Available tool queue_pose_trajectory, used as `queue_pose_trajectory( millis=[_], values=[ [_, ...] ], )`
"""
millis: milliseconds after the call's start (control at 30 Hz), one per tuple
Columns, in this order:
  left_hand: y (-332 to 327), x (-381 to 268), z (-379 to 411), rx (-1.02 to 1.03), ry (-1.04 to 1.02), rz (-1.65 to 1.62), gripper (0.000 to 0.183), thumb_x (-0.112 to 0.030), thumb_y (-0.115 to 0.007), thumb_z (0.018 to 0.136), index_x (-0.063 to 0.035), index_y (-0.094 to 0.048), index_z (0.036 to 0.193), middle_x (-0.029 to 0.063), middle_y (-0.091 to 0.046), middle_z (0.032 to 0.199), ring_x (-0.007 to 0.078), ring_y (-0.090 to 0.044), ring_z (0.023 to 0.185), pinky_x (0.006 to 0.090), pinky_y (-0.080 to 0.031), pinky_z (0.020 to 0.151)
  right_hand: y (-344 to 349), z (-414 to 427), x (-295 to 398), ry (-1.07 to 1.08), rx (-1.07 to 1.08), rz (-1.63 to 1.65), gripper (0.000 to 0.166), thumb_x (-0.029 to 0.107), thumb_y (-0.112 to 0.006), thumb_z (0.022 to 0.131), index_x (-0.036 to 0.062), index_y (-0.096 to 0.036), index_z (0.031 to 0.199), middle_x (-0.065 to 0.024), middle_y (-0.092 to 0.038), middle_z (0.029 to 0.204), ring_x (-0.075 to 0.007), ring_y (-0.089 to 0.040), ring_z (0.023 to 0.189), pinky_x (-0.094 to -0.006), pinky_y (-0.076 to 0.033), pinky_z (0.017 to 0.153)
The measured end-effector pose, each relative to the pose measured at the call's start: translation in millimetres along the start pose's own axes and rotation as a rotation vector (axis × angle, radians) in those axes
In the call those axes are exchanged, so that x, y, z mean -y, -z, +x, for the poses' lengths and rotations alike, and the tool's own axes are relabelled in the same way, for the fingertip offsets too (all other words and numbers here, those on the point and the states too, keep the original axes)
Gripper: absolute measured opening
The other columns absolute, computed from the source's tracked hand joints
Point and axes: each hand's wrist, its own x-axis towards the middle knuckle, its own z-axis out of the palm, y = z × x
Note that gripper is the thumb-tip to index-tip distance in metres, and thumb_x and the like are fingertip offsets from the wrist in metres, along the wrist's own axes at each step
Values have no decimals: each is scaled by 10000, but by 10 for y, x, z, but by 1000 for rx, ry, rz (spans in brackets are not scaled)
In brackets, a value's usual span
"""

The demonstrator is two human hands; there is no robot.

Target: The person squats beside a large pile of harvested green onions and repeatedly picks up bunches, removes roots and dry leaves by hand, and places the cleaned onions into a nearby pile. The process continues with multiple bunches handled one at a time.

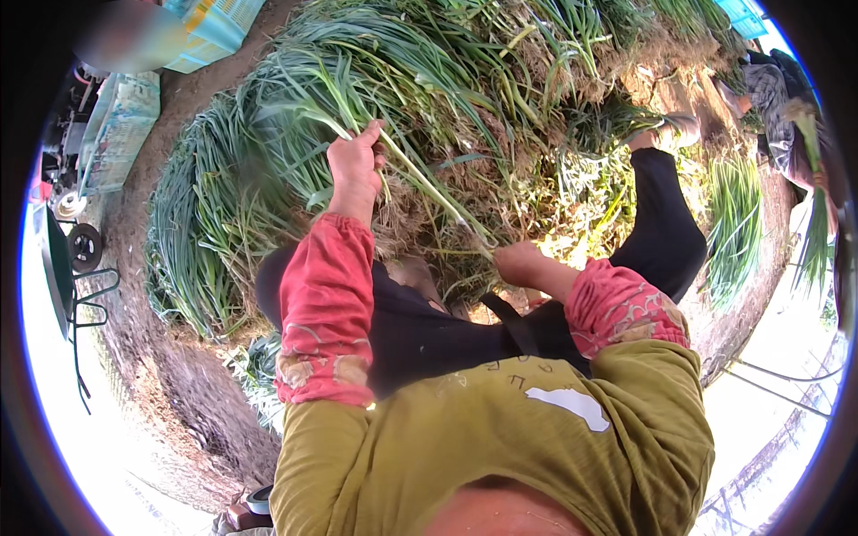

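Stretched between my hands is a long leek-like green plant [429, 184] with a pale stem. My left hand [356, 164] grips it near the leafy end, where its green leaves fan out above the fist. Lower and to the right, my right hand [526, 263] is closed at the whitish root end, and its fingertips are partly hidden. Behind my left hand lies a large heap of the same plants [402, 74], with brown, tangled roots towards me. Yellowish leaf litter [570, 194] covers the ground beyond my right hand.
Neatly laid stalks [734, 221] lie to the right. At the right rim is a tied bunch [814, 174] by a person in checked clothing [767, 94]. Upper left stand plastic crates [221, 33] and a blue-white crate [124, 130]. A wheelbarrow [59, 268] is at the left.
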Motion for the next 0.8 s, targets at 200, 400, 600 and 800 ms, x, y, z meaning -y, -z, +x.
queue_pose_trajectory(
  millis=[200, 400, 600, 800],
  values=[
    [101, -197, 200, -34, -61, -115, 110, -58, -611, 851, 34, -597, 911, 79, -618, 798, 92, -448, 530, 201, -329, 379, -495, -3, -254, -8, 145, -4, 258, 142, -449, 849, 58, -663, 967, -140, -661, 975, -289, -637, 930, -408, -509, 785],
    [43, -92, 159, -11, -14, -217, 95, -36, -594, 854, 16, -575, 931, 116, -640, 885, 116, -467, 549, 222, -336, 396, 700, -52, -103, 148, -226, 1449, 668, 157, -595, 871, 173, -226, 1427, -153, -401, 1379, -287, -451, 1206, -344, -503, 843],
    [-221, -119, -193, 115, 152, -115, 339, -264, -522, 923, 49, -550, 1050, 123, -641, 825, 197, -602, 649, 305, -478, 580, 987, 243, 337, 186, -510, 1201, 179, 167, -574, 888, 39, -576, 1014, 2, -519, 691, -84, -468, 608, -244, -393, 541],
    [-191, -363, -130, 164, -219, -185, 208, -204, -516, 923, -1, -560, 928, -12, -477, 582, 88, -445, 471, 247, -412, 429, 677, 938, -541, 206, -826, 1376, 281, 209, -451, 934, 15, -588, 1083, -125, -616, 1086, -219, -591, 961, -322, -466, 860]
  ],
)
